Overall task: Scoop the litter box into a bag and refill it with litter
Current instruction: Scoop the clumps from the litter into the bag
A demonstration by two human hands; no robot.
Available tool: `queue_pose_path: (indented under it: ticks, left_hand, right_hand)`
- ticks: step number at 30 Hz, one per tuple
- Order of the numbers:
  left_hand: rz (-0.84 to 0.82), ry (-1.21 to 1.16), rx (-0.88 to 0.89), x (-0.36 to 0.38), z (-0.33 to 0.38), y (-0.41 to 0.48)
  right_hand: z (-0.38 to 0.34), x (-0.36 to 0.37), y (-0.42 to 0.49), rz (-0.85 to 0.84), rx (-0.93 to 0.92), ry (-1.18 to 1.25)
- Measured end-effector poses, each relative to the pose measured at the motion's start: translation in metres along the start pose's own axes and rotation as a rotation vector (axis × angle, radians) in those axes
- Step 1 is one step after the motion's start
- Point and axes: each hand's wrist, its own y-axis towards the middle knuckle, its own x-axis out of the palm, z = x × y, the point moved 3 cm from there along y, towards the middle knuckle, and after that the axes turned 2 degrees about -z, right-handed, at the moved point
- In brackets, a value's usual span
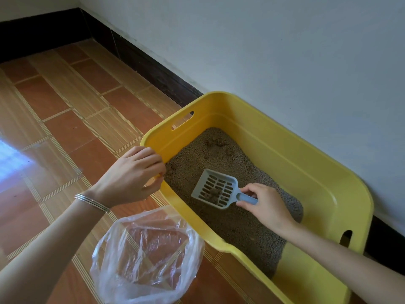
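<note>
Left hand (131, 174) curled over the near long rim of the yellow litter box (306, 172), close to its far corner — fingers hooked on the edge, wrist bent, silver bangles (92, 202) on it. Right hand (265, 205) inside the box, fingers pinching the blue handle of the grey scoop (215, 188). Scoop held low over the litter (241, 227) — a few brown clumps in it. Clear plastic bag (146, 257) open on the tiled floor (65, 128), just beside the box's near rim.
</note>
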Motion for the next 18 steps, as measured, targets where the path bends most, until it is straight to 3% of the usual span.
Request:
queue_pose_path:
  ticks: [8,18]
  left_hand:
    - [0.041,-0.031,-0.027,0.008,0.000,-0.003]
    - [0.008,-0.016,-0.051,0.011,0.002,-0.001]
  right_hand:
    - [-0.032,0.027,0.025,-0.061,-0.113,-0.144]
    - [-0.060,0.050,0.055,0.055,-0.091,-0.069]
